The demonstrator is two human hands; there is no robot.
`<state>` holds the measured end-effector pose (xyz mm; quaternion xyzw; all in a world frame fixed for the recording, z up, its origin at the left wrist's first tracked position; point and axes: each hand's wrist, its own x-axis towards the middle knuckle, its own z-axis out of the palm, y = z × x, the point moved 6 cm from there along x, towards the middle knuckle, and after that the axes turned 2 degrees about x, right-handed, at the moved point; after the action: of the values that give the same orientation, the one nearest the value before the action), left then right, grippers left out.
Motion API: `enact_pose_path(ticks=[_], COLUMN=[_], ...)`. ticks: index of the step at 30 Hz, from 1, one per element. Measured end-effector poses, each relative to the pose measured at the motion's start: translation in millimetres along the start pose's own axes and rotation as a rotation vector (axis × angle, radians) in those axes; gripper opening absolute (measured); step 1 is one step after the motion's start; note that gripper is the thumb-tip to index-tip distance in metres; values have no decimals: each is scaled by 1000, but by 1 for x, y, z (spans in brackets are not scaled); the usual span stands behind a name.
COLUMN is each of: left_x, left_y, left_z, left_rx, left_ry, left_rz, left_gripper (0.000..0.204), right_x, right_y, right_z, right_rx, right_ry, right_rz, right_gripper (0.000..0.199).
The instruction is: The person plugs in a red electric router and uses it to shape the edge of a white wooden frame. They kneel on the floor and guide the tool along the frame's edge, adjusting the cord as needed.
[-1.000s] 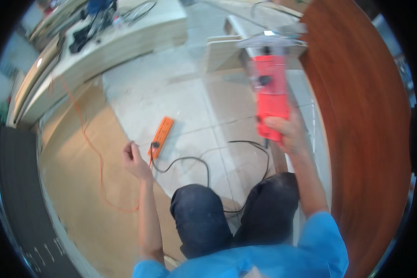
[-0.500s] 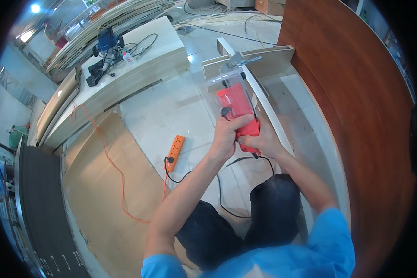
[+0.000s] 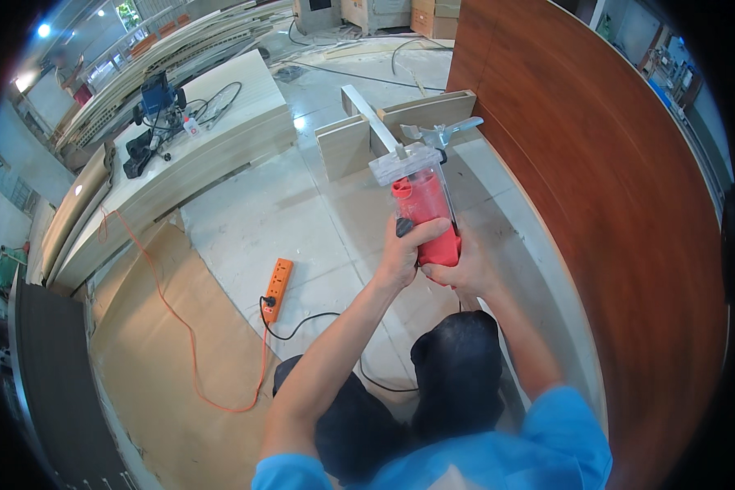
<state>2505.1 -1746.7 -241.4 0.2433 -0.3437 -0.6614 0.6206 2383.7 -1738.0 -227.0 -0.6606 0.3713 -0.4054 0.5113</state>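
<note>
while both hands (image 3: 437,257) grip it, the red plastic router (image 3: 423,211) shows a clear square base.

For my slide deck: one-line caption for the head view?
Both hands grip a red trim router beside a reddish wood panel.

At three o'clock of my fingers (image 3: 420,237) the brown panel (image 3: 596,212) walls me in close. At twelve, past the router (image 3: 423,204), the clamp (image 3: 441,131) and two boards (image 3: 343,145) block the way. From nine to eleven the pale floor (image 3: 245,220) lies open as far as the worktop (image 3: 196,147). At eight sit the power strip (image 3: 277,282) and its cords; my knees fill six.
</note>
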Motion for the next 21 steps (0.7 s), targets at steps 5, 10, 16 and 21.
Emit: enact_pose_path(ticks=[5, 10, 16, 21], left_x=[0, 0, 2, 13], left_y=[2, 1, 1, 10], left_z=[-10, -20, -16, -5], left_rx=[4, -19, -187, -309], left_ry=[-28, 56, 129, 140], left_rz=[57, 45, -93, -163], left_gripper=[49, 48, 47, 55], right_x=[-1, -5, -9, -2], right_y=[9, 14, 32, 31], right_z=[7, 9, -13, -43], right_rx=[2, -41, 268, 119], right_ry=[20, -33, 54, 43], right_rz=[20, 76, 48, -101], right_gripper=[66, 73, 58, 48])
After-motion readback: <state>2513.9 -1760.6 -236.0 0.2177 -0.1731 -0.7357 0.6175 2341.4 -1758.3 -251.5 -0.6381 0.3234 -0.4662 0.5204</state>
